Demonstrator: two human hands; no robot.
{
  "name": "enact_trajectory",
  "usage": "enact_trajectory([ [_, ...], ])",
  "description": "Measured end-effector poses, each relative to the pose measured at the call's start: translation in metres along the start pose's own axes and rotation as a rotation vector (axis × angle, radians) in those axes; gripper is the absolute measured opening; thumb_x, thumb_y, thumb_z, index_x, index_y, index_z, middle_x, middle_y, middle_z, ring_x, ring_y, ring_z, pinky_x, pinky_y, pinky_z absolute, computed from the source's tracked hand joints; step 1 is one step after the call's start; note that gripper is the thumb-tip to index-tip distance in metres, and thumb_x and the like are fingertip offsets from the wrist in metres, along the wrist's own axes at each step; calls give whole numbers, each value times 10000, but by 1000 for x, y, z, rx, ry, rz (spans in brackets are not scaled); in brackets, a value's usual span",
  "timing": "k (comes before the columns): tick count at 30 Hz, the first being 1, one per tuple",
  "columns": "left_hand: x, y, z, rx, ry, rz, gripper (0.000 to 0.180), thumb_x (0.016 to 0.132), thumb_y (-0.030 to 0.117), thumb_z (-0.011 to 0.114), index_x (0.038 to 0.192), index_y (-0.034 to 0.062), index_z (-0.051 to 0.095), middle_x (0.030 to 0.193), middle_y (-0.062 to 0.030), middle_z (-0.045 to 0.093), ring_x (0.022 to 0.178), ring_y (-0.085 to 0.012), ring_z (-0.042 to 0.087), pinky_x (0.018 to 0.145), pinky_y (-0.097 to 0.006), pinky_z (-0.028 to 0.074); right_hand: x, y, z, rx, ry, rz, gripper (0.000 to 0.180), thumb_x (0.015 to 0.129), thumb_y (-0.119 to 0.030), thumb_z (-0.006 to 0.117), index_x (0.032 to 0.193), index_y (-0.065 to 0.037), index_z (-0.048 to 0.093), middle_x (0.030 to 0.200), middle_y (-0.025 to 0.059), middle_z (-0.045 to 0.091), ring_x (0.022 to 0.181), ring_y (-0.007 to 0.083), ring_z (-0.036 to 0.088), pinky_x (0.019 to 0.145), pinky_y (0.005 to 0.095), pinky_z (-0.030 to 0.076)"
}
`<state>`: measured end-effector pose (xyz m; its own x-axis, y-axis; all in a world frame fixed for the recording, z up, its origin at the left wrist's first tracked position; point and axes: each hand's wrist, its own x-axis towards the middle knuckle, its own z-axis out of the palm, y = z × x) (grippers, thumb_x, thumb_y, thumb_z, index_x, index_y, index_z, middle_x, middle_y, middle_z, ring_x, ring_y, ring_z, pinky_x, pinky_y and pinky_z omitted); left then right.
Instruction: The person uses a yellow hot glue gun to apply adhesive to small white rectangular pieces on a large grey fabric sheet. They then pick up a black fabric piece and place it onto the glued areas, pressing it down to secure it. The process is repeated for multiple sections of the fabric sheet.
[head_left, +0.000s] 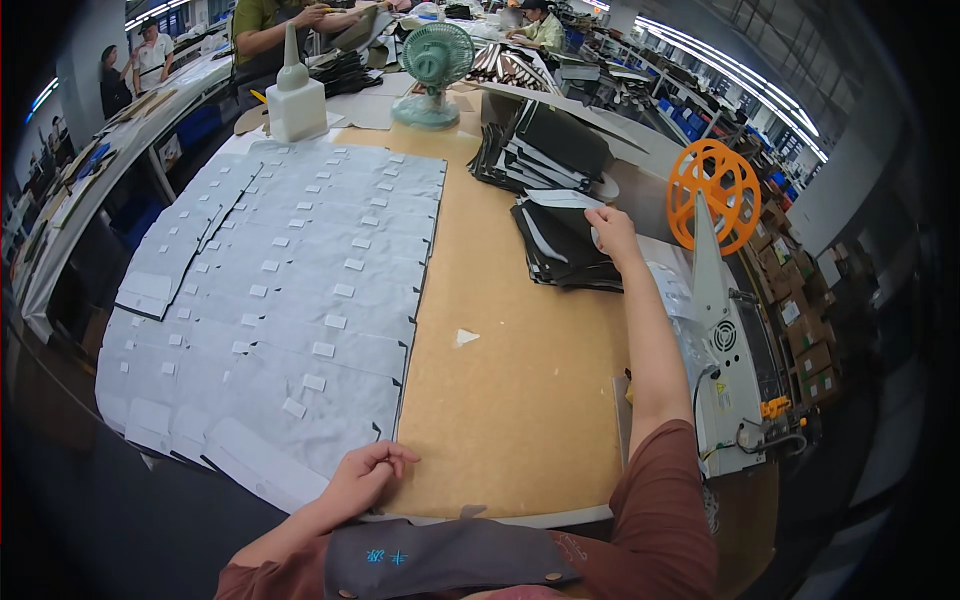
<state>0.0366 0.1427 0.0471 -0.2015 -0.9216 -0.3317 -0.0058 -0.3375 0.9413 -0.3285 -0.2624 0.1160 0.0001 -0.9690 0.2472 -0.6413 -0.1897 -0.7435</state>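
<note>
My right hand (613, 238) reaches far to the right, its fingers closed at the edge of a stack of dark fabric pieces (565, 245). It pinches a top piece, whose pale grey side (560, 199) shows along the far edge. My left hand (362, 480) rests near the table's front edge with nothing visible in it, its fingers loosely bent and apart. Beside it, rows of overlapping pale grey panels (300, 240) with small white labels and dark edges cover the table's left side. A second stack of dark pieces (550, 145) lies just beyond the first.
A green fan (436, 75) and a white nozzle bottle (297, 105) stand at the far edge of the tan tabletop (510, 400). On the right is a machine (730, 370) with an orange reel (713, 196). Another person (270, 40) works across the table.
</note>
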Motion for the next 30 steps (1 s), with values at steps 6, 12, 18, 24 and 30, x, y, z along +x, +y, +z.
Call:
enact_trajectory([
  [6, 1, 4, -3, -240, 60, -19, 256, 888, 32, 458, 1054, 8, 651, 849, 9, 609, 596, -17, 412, 539, -182, 332, 16, -18, -1, -187, 359, -216, 232, 965, -266, 582, 984, -53, 672, 706, 114, 676, 541, 230, 649, 593, 386, 498],
  [12, 6, 15, -28, -609, 142, -69, 242, 954, 169, 480, 1065, 9, 623, 855, -41, 628, 465, -29, 291, 400, -192, 225, -28, -131, 14, -102, 362, -728, 183, 1005, -210, 539, 982, -49, 623, 831, 132, 686, 756, 310, 670, 689, 373, 523],
  [18, 10, -11, -50, -985, -56, -174, 524, 1047, 421, 366, 1236, -32, 548, 1085, -182, 685, 475, -37, 210, 391, -160, 225, -125, -207, 4, 761, -143, -656, 265, 1047, -242, 498, 1021, 1, 599, 955, 58, 682, 838, 141, 656, 784, 281, 518],
  [24, -12, -24, -40, -1309, -197, -203, 747, 1007, 595, 327, 1399, -30, 443, 1314, -241, 578, 703, -124, 375, 545, -236, 375, -221, -176, 18, 1314, -666, -357, 233, 1058, -235, 454, 980, -43, 560, 982, 141, 665, 922, 208, 628, 880, 332, 475],
  [30, -33, -18, -36, -1078, -105, -249, 803, 976, 636, 406, 1308, -90, 489, 992, -120, 682, 625, -139, 655, 416, -198, 489, -293, -115, 25, 1314, -751, -158, 264, 1026, -264, 518, 891, -44, 572, 856, 154, 656, 811, 210, 614, 794, 316, 468],
])
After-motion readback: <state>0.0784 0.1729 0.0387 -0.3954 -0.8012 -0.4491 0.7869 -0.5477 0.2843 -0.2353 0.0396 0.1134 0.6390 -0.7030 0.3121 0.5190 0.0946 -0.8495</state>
